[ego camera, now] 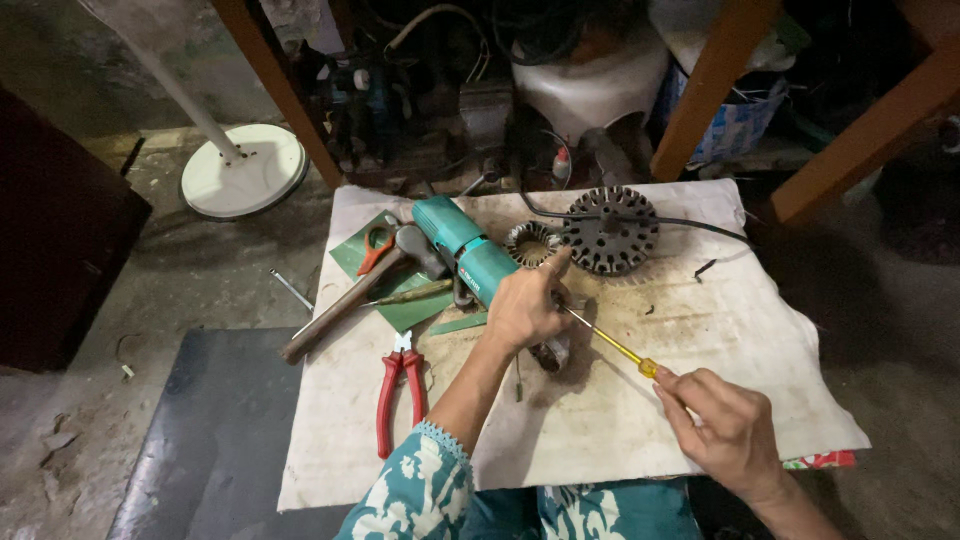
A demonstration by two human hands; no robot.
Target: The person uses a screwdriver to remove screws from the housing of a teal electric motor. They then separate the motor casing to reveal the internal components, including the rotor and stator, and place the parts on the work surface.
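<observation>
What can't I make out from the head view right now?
- Screwdriver tip: hidden behind the left hand.
- Metal part under the left hand: mostly covered by the palm, kind unclear.
- Teal power tool: near end hidden by the left hand.
- Screwdriver handle: wrapped by the right hand.
- Clutter under the bench at the top: too dark to tell.

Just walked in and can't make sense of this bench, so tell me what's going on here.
A person sits over a stained white cloth spread on a low surface. The left hand presses down on the teal power tool and a small metal part beneath the palm. The right hand grips a yellow-handled screwdriver, its tip aimed under the left hand. A round dark slotted metal core lies just beyond; red-handled pliers, a wooden-handled hammer and orange-handled scissors lie to the left.
</observation>
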